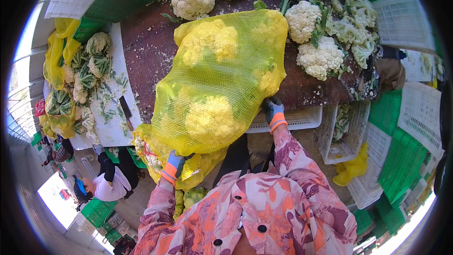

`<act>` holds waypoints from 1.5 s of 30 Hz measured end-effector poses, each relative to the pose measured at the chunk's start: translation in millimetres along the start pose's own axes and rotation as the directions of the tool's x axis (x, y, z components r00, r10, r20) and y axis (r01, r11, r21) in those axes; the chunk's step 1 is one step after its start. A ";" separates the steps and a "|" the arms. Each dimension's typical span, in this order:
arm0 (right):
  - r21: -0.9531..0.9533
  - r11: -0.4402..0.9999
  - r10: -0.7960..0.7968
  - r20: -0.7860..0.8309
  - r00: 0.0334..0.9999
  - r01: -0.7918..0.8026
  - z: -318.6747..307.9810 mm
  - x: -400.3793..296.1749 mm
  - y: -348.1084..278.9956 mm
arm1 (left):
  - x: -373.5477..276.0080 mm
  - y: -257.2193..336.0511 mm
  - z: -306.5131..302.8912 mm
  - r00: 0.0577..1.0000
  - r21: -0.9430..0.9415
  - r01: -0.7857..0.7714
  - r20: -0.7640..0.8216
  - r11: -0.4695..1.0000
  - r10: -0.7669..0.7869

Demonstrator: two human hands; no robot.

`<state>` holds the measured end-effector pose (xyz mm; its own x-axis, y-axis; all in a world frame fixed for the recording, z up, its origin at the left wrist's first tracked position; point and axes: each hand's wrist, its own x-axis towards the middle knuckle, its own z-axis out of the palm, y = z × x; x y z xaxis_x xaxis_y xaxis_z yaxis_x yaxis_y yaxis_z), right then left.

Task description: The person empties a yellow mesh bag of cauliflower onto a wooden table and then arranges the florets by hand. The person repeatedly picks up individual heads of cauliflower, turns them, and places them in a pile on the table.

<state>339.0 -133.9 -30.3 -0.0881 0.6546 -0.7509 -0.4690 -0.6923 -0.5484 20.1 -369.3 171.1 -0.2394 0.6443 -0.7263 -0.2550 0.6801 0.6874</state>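
A yellow mesh bag (212, 81) full of cauliflower heads lies across the near edge of the dark red table (148, 53). My left hand (174, 166), in a grey-blue glove with an orange cuff, grips the bag's near left end. On the bag's right side my right hand (273, 109), gloved alike, holds its lower edge, with the fingertips partly hidden. Pale cauliflower heads show through the mesh, among green leaves. Below the near end, another filled yellow mesh bag (203, 170) stands by my left hand.
Loose cauliflower heads (320, 57) lie at the right and a cauliflower head (193, 1) at the back. A knife (125, 108) rests on the white table (106, 122) at left, where a person (109, 184) stands. White crates (345, 138) stand at right.
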 end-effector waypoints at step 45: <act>-0.912 -0.329 -0.139 0.301 0.943 0.243 265.5 40.9 -206.8 | 4.2 -50.2 43.6 0.961 0.893 0.256 -0.192 0.371 -0.200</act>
<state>199.0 116.7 150.1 -0.2829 0.8050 -0.5215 0.9349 0.1099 -0.3376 72.7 -385.4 133.6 -0.3586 0.4156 -0.8359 0.6806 0.7292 0.0706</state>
